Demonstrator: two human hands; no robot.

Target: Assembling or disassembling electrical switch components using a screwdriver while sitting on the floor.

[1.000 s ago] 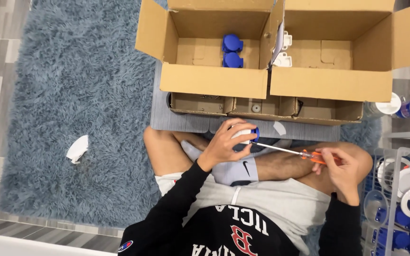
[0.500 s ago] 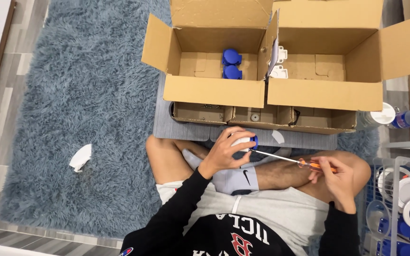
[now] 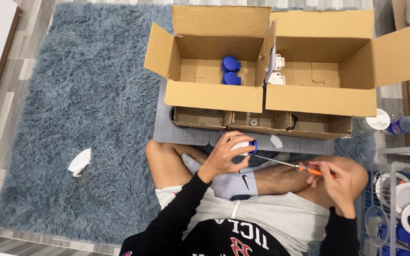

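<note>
The left hand (image 3: 224, 154) is curled round a small white-and-blue part (image 3: 244, 146), held above the crossed legs, just in front of the grey mat (image 3: 186, 135); the right hand (image 3: 335, 180) pinches the orange handle of a screwdriver (image 3: 290, 165), its thin shaft reaching left to the part (tip at the blue end); two open boxes (image 3: 214, 95) stand beyond, blue pieces (image 3: 231, 71) in the left one; a white scrap (image 3: 80, 162) lies on the rug (image 3: 72, 95).
</note>
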